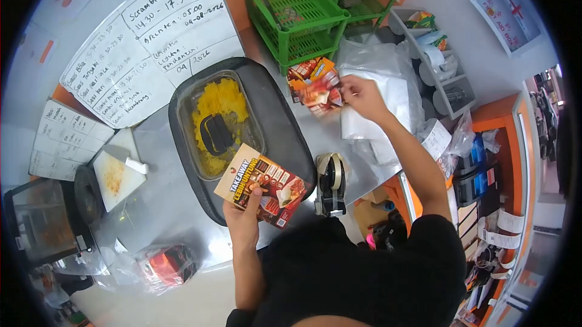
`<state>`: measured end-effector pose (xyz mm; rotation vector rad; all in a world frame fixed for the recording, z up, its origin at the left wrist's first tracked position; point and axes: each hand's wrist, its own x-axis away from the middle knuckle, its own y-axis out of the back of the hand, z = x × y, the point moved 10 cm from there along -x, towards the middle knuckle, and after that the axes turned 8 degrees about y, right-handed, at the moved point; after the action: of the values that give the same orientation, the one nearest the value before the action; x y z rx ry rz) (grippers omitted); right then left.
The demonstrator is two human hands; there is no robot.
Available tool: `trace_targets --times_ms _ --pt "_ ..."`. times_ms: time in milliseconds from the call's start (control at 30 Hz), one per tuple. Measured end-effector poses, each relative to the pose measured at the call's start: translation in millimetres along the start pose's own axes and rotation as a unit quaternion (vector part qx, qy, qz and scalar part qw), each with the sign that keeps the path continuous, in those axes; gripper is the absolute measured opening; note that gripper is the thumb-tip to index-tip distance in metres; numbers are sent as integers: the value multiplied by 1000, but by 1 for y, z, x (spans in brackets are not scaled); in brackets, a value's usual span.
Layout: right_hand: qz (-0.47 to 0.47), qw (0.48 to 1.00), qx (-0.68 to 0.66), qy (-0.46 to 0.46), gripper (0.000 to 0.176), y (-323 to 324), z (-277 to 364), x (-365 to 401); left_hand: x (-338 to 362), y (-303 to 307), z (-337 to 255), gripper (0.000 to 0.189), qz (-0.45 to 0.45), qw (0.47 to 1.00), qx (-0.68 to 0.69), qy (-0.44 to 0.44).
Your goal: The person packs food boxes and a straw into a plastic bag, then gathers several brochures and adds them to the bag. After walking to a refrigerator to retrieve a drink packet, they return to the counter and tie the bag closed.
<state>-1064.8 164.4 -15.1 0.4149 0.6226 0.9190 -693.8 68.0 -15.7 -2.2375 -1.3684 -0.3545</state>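
My left hand (242,222) grips a printed flyer (267,184) headed "TAKEAWAY", with the thumb across its face. This flyer overlaps the near rim of a black pan (182,108) in view. Inside the pan sits a clear-lidded container (209,169) with yellow food (221,99) in it and a black lid handle. At the right, my right hand (364,97) pinches another flyer (320,95), blurred by motion. It overlaps an orange and red flyer (315,70) lying on the metal table, just below the green rack. Clear plastic and white sheets (376,121) lie under my right forearm.
A tape dispenser (331,184) stands by the pan's right side. Green racks (297,17) and a grey divided organizer (445,78) line the back right. At left lie a cutting board (115,175) with a knife (136,165), and a plastic-wrapped red pack (167,266). A whiteboard (151,42) stands behind.
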Motion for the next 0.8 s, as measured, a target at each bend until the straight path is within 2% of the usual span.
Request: trace_targets --times_ms 33,67,167,300,467,633,700,733,800 --pt "-73 972 -207 -79 22 7 0 0 -1 2 0 25 -3 1000 4 0" --pt "-75 944 -290 -141 21 12 8 4 0 0 -1 26 10 1000 2 -1" --pt "-93 915 -356 -168 20 12 34 9 -5 0 3 26 38 999 -4 6" --pt "-101 909 -368 -165 20 2 38 12 -6 -9 3 31 37 999 -29 -20" --pt "-101 902 -378 -184 30 -16 63 12 -4 -17 -7 39 28 996 -63 -62" --pt "-65 897 -402 -172 25 -44 22 11 -2 -14 -5 39 18 996 -69 -51" --pt "-54 971 -195 -129 23 -38 7 9 0 -9 -4 39 12 996 -73 -52" --pt "-51 994 -61 -76 26 -34 -18 8 1 -6 -4 38 7 996 -76 -54" --pt "-56 986 73 -142 26 -10 -45 11 3 4 2 38 -5 996 -77 -49"
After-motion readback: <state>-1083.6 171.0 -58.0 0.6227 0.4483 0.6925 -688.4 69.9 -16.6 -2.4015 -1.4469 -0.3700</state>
